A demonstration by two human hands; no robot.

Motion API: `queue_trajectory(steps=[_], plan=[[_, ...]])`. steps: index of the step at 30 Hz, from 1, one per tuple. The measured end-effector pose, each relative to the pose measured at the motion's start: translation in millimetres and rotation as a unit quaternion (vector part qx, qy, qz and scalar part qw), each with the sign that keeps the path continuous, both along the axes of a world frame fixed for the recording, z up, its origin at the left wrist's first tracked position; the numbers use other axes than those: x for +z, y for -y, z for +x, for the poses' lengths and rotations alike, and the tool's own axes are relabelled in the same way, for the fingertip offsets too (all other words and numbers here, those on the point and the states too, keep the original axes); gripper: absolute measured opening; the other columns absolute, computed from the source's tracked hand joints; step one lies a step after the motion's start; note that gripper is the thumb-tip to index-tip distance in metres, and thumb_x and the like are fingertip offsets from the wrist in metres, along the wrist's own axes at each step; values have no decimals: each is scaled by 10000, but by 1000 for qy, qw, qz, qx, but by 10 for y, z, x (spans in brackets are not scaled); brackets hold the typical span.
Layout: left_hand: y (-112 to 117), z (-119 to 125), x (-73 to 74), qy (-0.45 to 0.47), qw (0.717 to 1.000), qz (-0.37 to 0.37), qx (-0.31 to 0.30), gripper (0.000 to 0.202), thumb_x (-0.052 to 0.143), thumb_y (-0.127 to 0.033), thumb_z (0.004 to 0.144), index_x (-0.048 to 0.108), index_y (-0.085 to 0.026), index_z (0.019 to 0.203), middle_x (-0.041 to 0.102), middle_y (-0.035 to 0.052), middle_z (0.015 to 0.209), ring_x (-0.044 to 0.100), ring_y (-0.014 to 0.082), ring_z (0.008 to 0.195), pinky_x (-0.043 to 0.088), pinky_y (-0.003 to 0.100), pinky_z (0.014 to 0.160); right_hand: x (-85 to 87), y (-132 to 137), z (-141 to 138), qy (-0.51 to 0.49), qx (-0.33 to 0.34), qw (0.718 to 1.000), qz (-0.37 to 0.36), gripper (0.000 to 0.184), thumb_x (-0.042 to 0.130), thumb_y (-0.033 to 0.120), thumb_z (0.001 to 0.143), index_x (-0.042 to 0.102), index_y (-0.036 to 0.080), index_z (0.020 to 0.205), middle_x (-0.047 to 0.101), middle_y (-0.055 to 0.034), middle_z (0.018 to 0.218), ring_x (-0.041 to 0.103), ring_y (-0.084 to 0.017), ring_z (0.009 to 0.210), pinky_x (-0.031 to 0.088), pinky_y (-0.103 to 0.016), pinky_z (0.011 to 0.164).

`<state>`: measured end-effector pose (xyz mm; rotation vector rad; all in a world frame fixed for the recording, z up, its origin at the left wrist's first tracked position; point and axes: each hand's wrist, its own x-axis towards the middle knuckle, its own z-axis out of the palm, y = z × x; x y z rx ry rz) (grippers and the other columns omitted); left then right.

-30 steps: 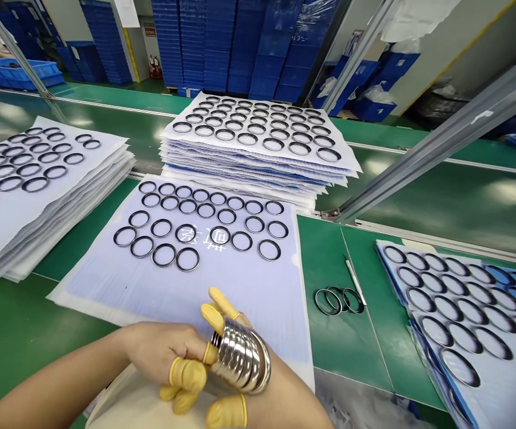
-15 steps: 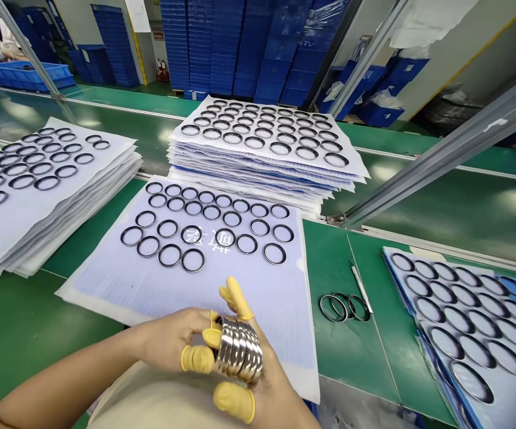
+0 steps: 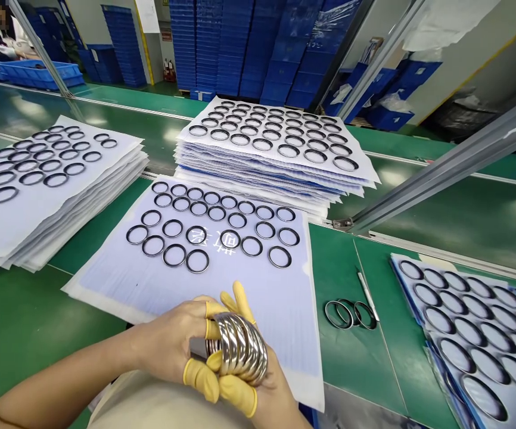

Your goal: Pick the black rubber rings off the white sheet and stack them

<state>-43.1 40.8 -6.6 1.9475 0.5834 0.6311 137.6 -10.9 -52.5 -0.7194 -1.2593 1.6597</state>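
Note:
A bundle of shiny metal rings lies on its side between my hands, slightly fanned out. My right hand cradles it from the right, thumb against the lower side and two fingers raised behind it. My left hand grips the left end, its fingers and thumb closed around the rings there; a dark inner surface shows between them. Yellow finger cots cover several fingertips on both hands. Just beyond, a white sheet carries spaced rows of dark-edged rings.
Behind the sheet rises a tall stack of ring-covered sheets; another stack stands left. Loose rings and a white pen-like tool lie right, near more sheeted rings. A metal post slants across the right side. A person is far left.
The bundle of rings has spread into a wider fan. My left fingers have closed further round its left end, and my right thumb has moved up against it. The view has shifted slightly.

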Motion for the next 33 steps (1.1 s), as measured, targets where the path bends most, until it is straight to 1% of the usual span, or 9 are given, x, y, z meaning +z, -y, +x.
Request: queue_trajectory(steps=[5, 9, 11, 15, 18, 22, 27, 30, 33], plan=[[11, -27, -37, 35, 996, 76, 18, 464, 600, -605, 777, 681, -179, 941, 642, 95, 1005, 587, 209, 916, 466, 334, 877, -82, 50, -30, -81, -10, 995, -56, 758, 770, 353, 738, 371, 348, 1383, 690, -20, 996, 619, -237, 1051, 439, -440, 983], [-12, -57, -51, 60, 977, 203, 26, 413, 611, -550, 806, 639, -170, 965, 638, 87, 949, 602, 179, 851, 426, 348, 910, 126, -19, -30, -32, 73, 993, -90, 359, 752, 385, 745, 661, 284, 1077, 664, 4, 802, 639, -204, 782, 515, -373, 813], [-18, -72, -49, 35, 970, 238, 26, 423, 591, -561, 817, 623, -170, 976, 643, 86, 944, 609, 174, 840, 392, 370, 955, 215, -50, -19, -4, 100, 992, -77, 279, 732, 413, 753, 702, 260, 984, 691, -25, 894, 643, -227, 839, 506, -380, 829], [-9, -81, -39, 17, 972, 234, 17, 444, 519, -593, 844, 605, -181, 985, 644, 94, 973, 606, 184, 862, 371, 391, 992, 214, -50, 6, 19, 107, 993, -50, 522, 741, 468, 718, 619, 259, 1180, 667, -73, 1158, 617, -302, 1044, 476, -443, 915], [-10, -88, -17, -15, 984, 176, 5, 486, 462, -627, 853, 616, -174, 936, 646, 96, 936, 600, 193, 842, 362, 389, 990, 147, -42, 5, 38, 110, 993, -10, 391, 715, 433, 756, 644, 263, 1101, 703, -53, 1027, 649, -284, 978, 515, -417, 864], [-51, -150, 40, -145, 987, 59, -36, 506, 446, -661, 835, 587, -185, 737, 554, 3, 610, 494, 139, 567, 426, 311, 806, 159, -92, -33, 106, 71, 985, 115, 136, 582, 327, 875, 691, 304, 953, 715, -15, 907, 671, -230, 865, 541, -377, 814], [-78, -201, 41, -116, 980, -107, -121, 457, 594, -635, 754, 607, -181, 797, 435, -51, 527, 356, 89, 442, 334, 193, 450, 306, -163, -59, 199, 80, 960, 179, 222, 523, 254, 916, 685, 313, 1056, 722, -22, 964, 662, -218, 870, 531, -367, 835], [-46, -172, -19, -49, 954, -245, -168, 468, 649, -598, 730, 618, -156, 883, 473, -49, 541, 410, 83, 450, 359, 160, 423, 353, -156, -32, 249, 90, 943, 201, 291, 589, 242, 887, 643, 351, 1151, 710, -6, 1069, 646, -215, 932, 504, -365, 890], [-12, -136, -65, -20, 934, -300, -194, 444, 693, -580, 694, 596, -153, 765, 498, -43, 511, 461, 96, 466, 424, 173, 467, 337, -118, 30, 286, 87, 928, 221, 471, 695, 275, 813, 571, 374, 1257, 631, -4, 1258, 572, -248, 1114, 415, -399, 1017]])
